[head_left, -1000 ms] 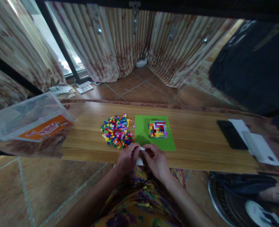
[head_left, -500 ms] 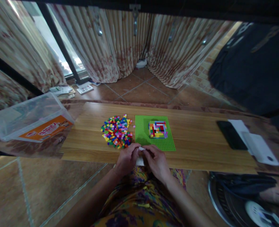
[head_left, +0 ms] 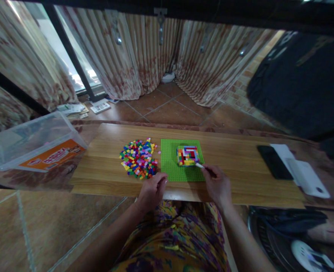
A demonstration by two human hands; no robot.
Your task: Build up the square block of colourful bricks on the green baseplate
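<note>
A green baseplate lies on the wooden table, and a square structure of many-coloured bricks stands on it. My right hand is closed, pinching a small white toy brick by one end. That brick is at the structure's near right corner; whether it touches cannot be told. My left hand is closed over the table's near edge, left of the baseplate. Anything between its fingers is too small to name. Just beyond it spreads a pile of loose toy bricks.
A clear plastic box with an orange label stands left of the table. At the right end lie a black phone-like slab and white flat items. Another person's dark clothing shows at upper right.
My hands have come apart. The right hand has moved right and forward to the brick structure with the white brick. My left hand has stayed nearly where it was.
</note>
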